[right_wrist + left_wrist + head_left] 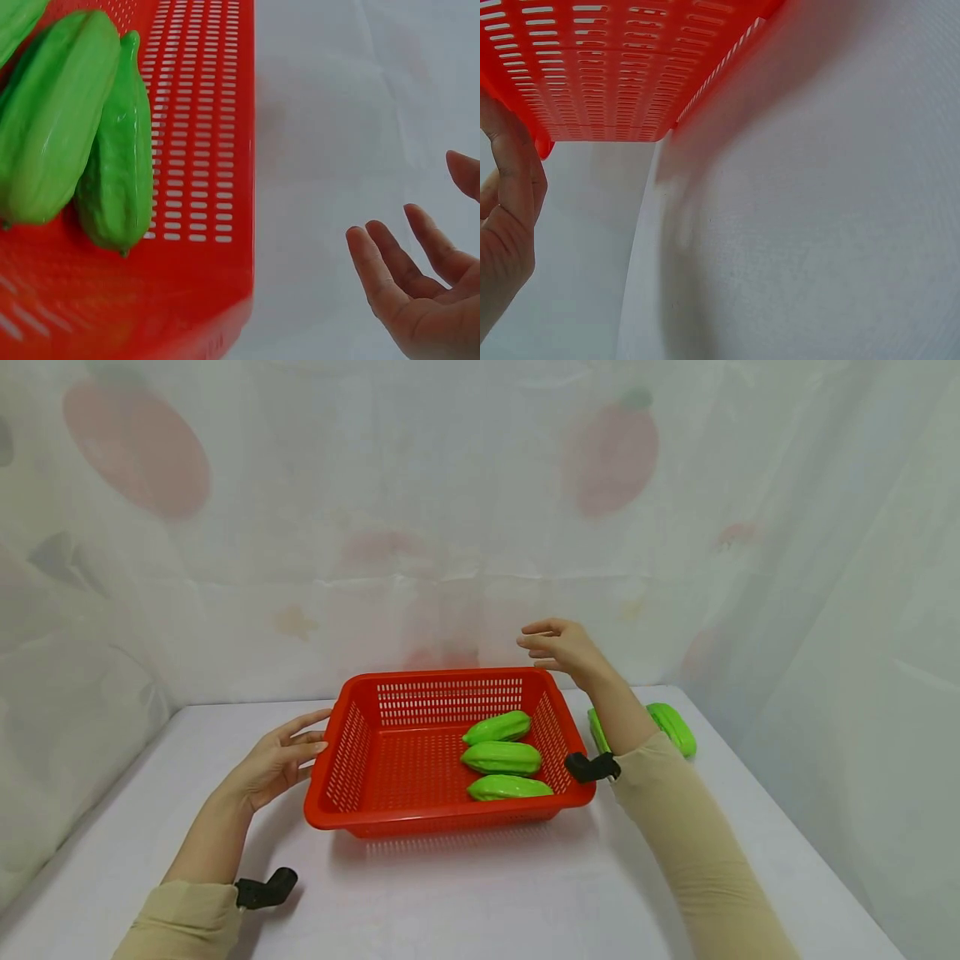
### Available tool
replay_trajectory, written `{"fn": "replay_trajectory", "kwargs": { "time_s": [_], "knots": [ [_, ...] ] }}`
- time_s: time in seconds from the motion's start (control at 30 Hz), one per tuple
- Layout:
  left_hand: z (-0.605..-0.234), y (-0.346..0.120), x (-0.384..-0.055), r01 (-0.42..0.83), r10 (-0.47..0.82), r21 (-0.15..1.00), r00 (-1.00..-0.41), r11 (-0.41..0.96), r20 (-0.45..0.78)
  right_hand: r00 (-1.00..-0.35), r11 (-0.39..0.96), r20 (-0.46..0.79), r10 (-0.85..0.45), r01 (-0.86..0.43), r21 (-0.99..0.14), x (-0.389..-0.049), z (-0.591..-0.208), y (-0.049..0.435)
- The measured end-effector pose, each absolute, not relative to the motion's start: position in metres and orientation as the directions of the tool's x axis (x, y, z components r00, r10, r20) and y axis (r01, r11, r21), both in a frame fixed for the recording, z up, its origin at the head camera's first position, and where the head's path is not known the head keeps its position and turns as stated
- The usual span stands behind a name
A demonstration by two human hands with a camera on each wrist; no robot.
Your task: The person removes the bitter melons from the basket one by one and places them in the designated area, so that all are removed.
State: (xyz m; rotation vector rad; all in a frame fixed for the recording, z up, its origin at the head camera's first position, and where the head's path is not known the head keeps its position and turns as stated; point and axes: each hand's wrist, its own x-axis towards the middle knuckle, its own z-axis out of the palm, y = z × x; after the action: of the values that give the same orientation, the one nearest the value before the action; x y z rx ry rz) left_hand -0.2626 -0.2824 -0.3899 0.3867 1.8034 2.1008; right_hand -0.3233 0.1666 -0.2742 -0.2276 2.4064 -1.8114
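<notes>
A red perforated plastic basket sits near the middle of the white table in the head view. Inside, toward its right side, lie three green ridged gourd-like vegetables, one behind another. My left hand is at the basket's left side, its loosely bent fingers touching the rim; in the left wrist view those fingers lie against the basket's edge. Above the back right corner hovers my right hand, fingers spread and relaxed, holding nothing. The right wrist view shows it apart from the basket wall.
More green gourd-like vegetables lie on the table right of the basket, partly hidden by my right forearm. A pale printed curtain hangs behind the table and along both sides. The white table extends in front of the basket.
</notes>
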Motion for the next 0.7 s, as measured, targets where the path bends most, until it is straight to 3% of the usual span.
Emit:
{"fn": "replay_trajectory", "kwargs": {
  "time_s": [0.23,0.7],
  "knots": [
    [-0.389,-0.282,-0.263,-0.085,0.428,0.988,-0.903,-0.133,-0.020,-0.977,0.245,-0.061,-0.205,0.009,-0.969,-0.331,-0.280,0.150],
    [-0.389,-0.281,-0.262,-0.088,0.421,0.987,-0.907,-0.135,-0.023,-0.946,0.380,-0.243,-0.214,0.148,-0.913,-0.342,-0.306,0.132]
  ]
}}
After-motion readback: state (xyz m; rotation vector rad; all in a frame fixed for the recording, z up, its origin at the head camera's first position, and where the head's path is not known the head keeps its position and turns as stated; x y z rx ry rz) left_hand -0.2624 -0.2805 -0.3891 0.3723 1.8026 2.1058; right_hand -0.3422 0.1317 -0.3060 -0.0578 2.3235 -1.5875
